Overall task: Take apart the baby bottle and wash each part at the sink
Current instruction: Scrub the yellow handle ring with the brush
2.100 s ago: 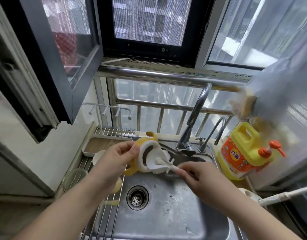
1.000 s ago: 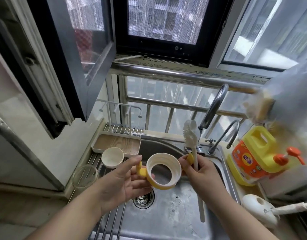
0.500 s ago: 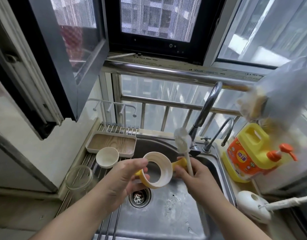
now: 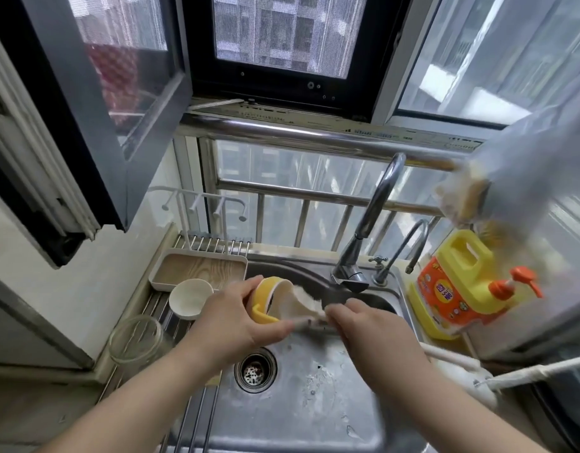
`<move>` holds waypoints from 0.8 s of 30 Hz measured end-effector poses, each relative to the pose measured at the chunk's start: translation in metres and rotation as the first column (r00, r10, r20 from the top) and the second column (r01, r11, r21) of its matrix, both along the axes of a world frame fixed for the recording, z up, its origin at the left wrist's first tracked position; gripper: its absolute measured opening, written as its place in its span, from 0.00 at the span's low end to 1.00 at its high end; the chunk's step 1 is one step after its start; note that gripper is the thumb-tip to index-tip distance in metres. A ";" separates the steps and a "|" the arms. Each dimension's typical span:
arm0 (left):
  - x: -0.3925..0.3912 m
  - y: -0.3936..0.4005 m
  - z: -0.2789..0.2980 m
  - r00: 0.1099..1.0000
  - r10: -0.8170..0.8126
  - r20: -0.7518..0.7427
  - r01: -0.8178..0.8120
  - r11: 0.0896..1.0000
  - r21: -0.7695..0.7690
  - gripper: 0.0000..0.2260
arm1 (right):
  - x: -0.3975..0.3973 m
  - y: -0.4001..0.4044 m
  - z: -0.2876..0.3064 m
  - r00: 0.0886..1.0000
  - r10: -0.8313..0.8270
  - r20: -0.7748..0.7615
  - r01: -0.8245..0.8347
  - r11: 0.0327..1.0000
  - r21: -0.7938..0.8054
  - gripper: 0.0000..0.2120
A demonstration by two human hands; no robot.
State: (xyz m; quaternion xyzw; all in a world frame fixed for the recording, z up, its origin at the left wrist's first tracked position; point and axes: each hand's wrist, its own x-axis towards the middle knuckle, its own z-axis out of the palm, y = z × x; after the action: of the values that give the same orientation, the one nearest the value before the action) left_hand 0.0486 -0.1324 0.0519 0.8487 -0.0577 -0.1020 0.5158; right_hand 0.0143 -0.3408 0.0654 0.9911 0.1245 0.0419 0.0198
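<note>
1. Left hand point(image 4: 231, 325) curled round yellow collar ring point(image 4: 265, 300), thumb and fingers pinching its rim; ring tilted, open mouth turned rightward toward the other hand.
2. Right hand point(image 4: 364, 325) closed on the bottle brush point(image 4: 306, 300), handle mostly hidden in the fist; blurred bristles lying across the ring's mouth, touching it.
3. Brush's long axis running from right hand toward left, roughly level; ring directly between both hands, above the sink point(image 4: 314, 420), nearer the left.
4. Probably scrubbing the ring's inner wall; next stroke needs brush pushed along that axis.
5. Glass bottle body point(image 4: 135, 338) and white cap point(image 4: 189, 299) left of the left hand, well apart from it.
</note>
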 end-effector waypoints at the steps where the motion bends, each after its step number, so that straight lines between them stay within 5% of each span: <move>1: 0.001 -0.001 0.002 1.000 -0.003 -0.004 0.003 1.000 -0.017 0.42 | -0.001 0.001 0.002 0.999 0.008 0.051 -0.007 1.000 -0.017 0.16; 5: 0.001 -0.004 0.004 1.000 -0.015 0.007 0.015 0.997 -0.077 0.25 | 0.000 0.006 0.000 0.998 -0.028 -0.061 0.030 0.999 0.034 0.06; 9: -0.001 -0.006 0.001 0.997 0.002 0.078 -0.002 1.000 -0.008 0.32 | 0.000 0.009 -0.002 0.875 0.017 -0.485 0.255 0.834 0.489 0.09; 11: 0.000 -0.006 0.002 0.995 -0.003 0.098 0.003 1.000 0.003 0.34 | 0.001 0.007 -0.003 0.826 0.059 -0.560 0.328 0.759 0.563 0.09; 13: 0.001 -0.007 0.005 0.993 -0.031 0.111 0.026 0.999 0.045 0.37 | 0.003 0.002 -0.001 0.910 0.003 -0.415 0.201 0.872 0.446 0.08; 16: 0.006 -0.011 0.012 0.995 -0.036 0.097 0.031 0.998 0.047 0.28 | 0.011 -0.007 -0.002 0.989 0.039 0.144 -0.036 0.999 -0.028 0.11; 19: 0.012 -0.013 0.019 0.992 -0.038 0.120 0.036 0.999 0.026 0.21 | 0.010 -0.008 0.000 0.942 0.110 0.317 -0.103 0.994 -0.038 0.15; 20: 0.012 -0.013 0.019 0.992 -0.036 0.123 0.034 0.999 0.018 0.23 | 0.010 -0.006 -0.001 0.970 0.048 0.237 -0.062 0.997 0.052 0.13; 22: 0.008 -0.013 0.017 0.989 -0.040 0.142 0.034 0.998 0.047 0.34 | 0.005 0.003 0.000 0.979 -0.064 -0.193 0.128 0.930 0.344 0.09; 24: 0.002 -0.013 0.012 0.985 -0.031 0.168 0.019 0.997 0.075 0.42 | 0.003 0.007 0.001 0.818 -0.005 -0.575 0.403 0.718 0.568 0.10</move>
State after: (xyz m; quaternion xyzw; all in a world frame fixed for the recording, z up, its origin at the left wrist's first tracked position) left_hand 0.0511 -0.1452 0.0635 0.8718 -0.1080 -0.0382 0.4762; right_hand 0.0168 -0.3340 0.0662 0.9092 -0.0136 -0.1966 -0.3668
